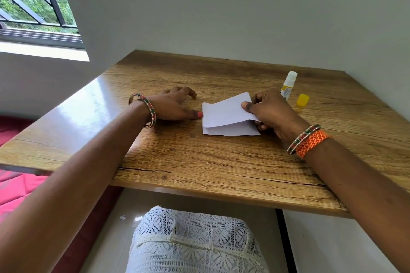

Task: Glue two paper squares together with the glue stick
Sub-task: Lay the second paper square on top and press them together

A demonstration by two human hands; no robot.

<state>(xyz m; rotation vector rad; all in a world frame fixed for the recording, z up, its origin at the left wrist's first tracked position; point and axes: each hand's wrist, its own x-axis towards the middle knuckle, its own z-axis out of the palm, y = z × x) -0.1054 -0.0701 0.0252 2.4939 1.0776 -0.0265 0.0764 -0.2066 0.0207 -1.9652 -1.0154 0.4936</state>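
Observation:
Two white paper squares lie near the middle of the wooden table. The lower paper square rests flat. The upper paper square meets it along the left edge and tilts up on the right, where my right hand pinches its corner between thumb and fingers. My left hand rests on the table, its thumb tip touching the left edge of the papers. The glue stick stands upright and uncapped behind my right hand. Its yellow cap lies beside it.
A grey wall runs along the table's far and right sides. A window with bars is at the upper left. Red fabric lies left of the table, below its edge. My lap in white lace is under the near edge.

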